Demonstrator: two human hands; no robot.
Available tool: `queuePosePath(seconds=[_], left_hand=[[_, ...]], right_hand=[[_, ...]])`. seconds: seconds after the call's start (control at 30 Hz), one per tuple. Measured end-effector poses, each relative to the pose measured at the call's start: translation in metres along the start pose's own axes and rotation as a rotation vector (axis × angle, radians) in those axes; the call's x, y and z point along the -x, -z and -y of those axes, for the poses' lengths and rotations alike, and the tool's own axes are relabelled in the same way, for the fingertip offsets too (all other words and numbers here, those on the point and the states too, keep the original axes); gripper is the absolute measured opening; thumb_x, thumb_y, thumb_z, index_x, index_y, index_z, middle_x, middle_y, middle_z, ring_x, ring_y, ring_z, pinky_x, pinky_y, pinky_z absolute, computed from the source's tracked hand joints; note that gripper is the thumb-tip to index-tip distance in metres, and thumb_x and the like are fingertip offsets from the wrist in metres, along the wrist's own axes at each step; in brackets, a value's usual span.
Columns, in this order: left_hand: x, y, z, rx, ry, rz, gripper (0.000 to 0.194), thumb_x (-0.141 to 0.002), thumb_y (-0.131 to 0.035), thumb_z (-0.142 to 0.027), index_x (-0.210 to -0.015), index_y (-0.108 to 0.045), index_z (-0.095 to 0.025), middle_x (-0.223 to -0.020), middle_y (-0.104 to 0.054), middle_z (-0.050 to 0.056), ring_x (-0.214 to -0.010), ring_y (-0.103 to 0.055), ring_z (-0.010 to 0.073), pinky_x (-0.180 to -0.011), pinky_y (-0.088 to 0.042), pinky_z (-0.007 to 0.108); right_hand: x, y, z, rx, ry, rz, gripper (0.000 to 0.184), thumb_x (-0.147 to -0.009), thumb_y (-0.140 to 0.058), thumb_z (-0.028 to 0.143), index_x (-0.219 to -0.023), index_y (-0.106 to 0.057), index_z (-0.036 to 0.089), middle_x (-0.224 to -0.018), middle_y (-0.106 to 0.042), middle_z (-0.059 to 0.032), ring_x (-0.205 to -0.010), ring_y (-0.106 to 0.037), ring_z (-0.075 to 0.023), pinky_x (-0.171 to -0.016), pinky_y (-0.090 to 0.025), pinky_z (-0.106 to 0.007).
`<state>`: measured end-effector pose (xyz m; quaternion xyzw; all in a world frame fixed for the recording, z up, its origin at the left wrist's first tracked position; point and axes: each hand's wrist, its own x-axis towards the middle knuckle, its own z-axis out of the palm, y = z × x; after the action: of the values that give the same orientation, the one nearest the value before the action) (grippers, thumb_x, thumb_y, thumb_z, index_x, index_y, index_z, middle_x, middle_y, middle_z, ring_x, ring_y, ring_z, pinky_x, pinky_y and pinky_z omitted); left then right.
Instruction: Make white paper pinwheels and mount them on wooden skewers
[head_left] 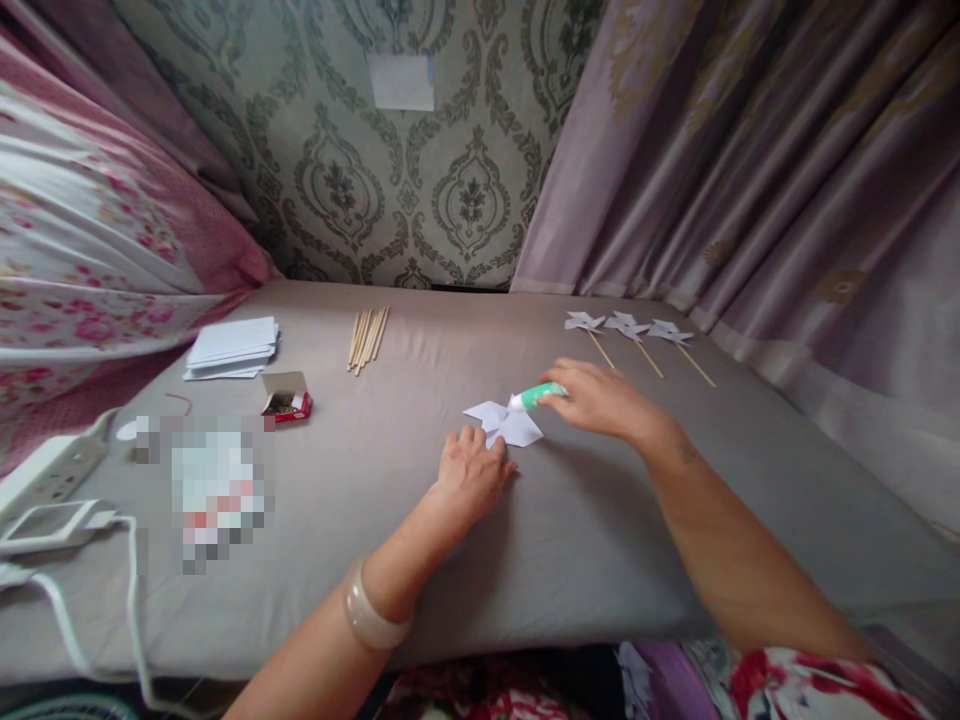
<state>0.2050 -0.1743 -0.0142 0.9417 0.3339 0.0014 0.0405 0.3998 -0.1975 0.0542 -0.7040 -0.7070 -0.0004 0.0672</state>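
Note:
A folded white paper pinwheel (517,430) lies on the grey cloth in front of me, its blades spread out. My left hand (472,468) holds its near edge down with bent fingers; the fingertips partly cover the paper. In my right hand (589,395) is a green and white glue stick (536,397), gripped by its rear end. The glue stick is tilted, with its white tip at the middle of the pinwheel. Whether the tip presses on the paper is too small to tell.
At the back right lie several finished pinwheels (628,325) on sticks. Wooden sticks (367,338) and a stack of white paper (231,342) are at the back left. Nearer are an open red box (287,402) of small pieces, a blurred-out item (217,480) and a power strip (56,475) with cables.

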Motion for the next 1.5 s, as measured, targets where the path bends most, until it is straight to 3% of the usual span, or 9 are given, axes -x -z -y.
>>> queuePosePath(seconds=[0.1,0.23,0.33,0.5,0.63,0.83,1.17,1.37,1.5], left_hand=[[0.0,0.001,0.0,0.0,0.003,0.007,0.038,-0.093,-0.036,-0.041,-0.113,-0.058,-0.016,-0.11,-0.059,0.016,-0.103,-0.052,0.0301,-0.082,-0.04,0.04],[-0.001,0.005,0.0,0.006,0.017,0.02,0.039,-0.094,-0.033,-0.042,-0.11,-0.06,-0.017,-0.108,-0.059,0.016,-0.101,-0.052,0.0287,-0.082,-0.04,0.039],[-0.003,0.005,0.0,0.016,0.019,-0.001,0.041,-0.095,-0.031,-0.042,-0.104,-0.062,-0.018,-0.105,-0.058,0.014,-0.101,-0.052,0.0271,-0.081,-0.041,0.038],[-0.009,0.001,0.003,0.024,0.027,-0.056,0.043,-0.095,-0.03,-0.044,-0.1,-0.065,-0.02,-0.101,-0.056,0.012,-0.099,-0.05,0.0251,-0.082,-0.041,0.036],[-0.011,0.0,0.004,0.026,0.021,-0.066,0.045,-0.095,-0.028,-0.045,-0.099,-0.065,-0.02,-0.097,-0.056,0.011,-0.097,-0.05,0.0244,-0.081,-0.041,0.036],[-0.011,0.001,0.005,0.019,0.01,-0.069,0.045,-0.095,-0.027,-0.045,-0.101,-0.066,-0.022,-0.096,-0.056,0.011,-0.095,-0.05,0.0251,-0.081,-0.042,0.037],[-0.012,0.002,0.004,0.008,0.018,-0.062,0.044,-0.095,-0.028,-0.043,-0.102,-0.066,-0.022,-0.096,-0.057,0.012,-0.096,-0.05,0.0252,-0.081,-0.042,0.037],[-0.012,0.002,0.005,0.005,0.01,-0.06,0.044,-0.095,-0.028,-0.043,-0.099,-0.066,-0.021,-0.096,-0.057,0.012,-0.095,-0.051,0.025,-0.08,-0.042,0.037],[-0.011,0.001,0.005,0.016,0.006,-0.068,0.045,-0.095,-0.027,-0.044,-0.099,-0.066,-0.021,-0.096,-0.057,0.012,-0.095,-0.051,0.0254,-0.079,-0.042,0.037]], right_hand=[[0.01,-0.012,-0.032,-0.536,-0.228,-0.262,0.031,-0.078,-0.062,0.044,-0.095,-0.068,0.018,-0.088,-0.067,-0.0061,-0.082,-0.06,-0.0194,-0.071,-0.044,-0.029],[0.017,-0.043,-0.055,-1.433,-0.434,-0.452,0.049,-0.074,-0.055,0.067,-0.092,-0.065,0.022,-0.082,-0.067,-0.003,-0.072,-0.06,-0.0153,-0.06,-0.046,-0.026],[0.017,-0.066,-0.057,-1.646,-0.442,-0.46,0.048,-0.068,-0.063,0.065,-0.094,-0.063,0.025,-0.082,-0.068,-0.0007,-0.075,-0.062,-0.015,-0.061,-0.047,-0.025],[0.014,-0.094,-0.056,-1.402,-0.495,-0.502,0.046,-0.055,-0.078,0.05,-0.085,-0.061,0.019,-0.084,-0.069,-0.0026,-0.08,-0.063,-0.0182,-0.073,-0.047,-0.028],[0.018,-0.105,-0.057,-1.084,-0.523,-0.546,0.037,-0.064,-0.069,0.048,-0.082,-0.058,0.018,-0.08,-0.068,-0.0049,-0.073,-0.062,-0.0189,-0.07,-0.048,-0.031],[0.027,-0.101,-0.053,-0.7,-0.641,-0.502,0.028,-0.072,-0.062,0.044,-0.082,-0.055,0.019,-0.08,-0.069,-0.0071,-0.075,-0.064,-0.022,-0.07,-0.047,-0.032],[0.026,-0.102,-0.045,-0.439,-0.655,-0.395,0.027,-0.075,-0.061,0.034,-0.096,-0.055,0.018,-0.085,-0.069,-0.0091,-0.078,-0.065,-0.0226,-0.066,-0.045,-0.029],[0.034,-0.104,-0.053,-0.566,-0.647,-0.378,0.039,-0.068,-0.067,0.022,-0.104,-0.054,0.016,-0.094,-0.069,-0.01,-0.082,-0.066,-0.0197,-0.071,-0.047,-0.028],[0.052,-0.094,-0.066,-0.522,-0.707,-0.283,0.019,-0.066,-0.068,0.024,-0.082,-0.061,0.016,-0.077,-0.069,-0.0067,-0.072,-0.065,-0.0194,-0.063,-0.046,-0.027]])
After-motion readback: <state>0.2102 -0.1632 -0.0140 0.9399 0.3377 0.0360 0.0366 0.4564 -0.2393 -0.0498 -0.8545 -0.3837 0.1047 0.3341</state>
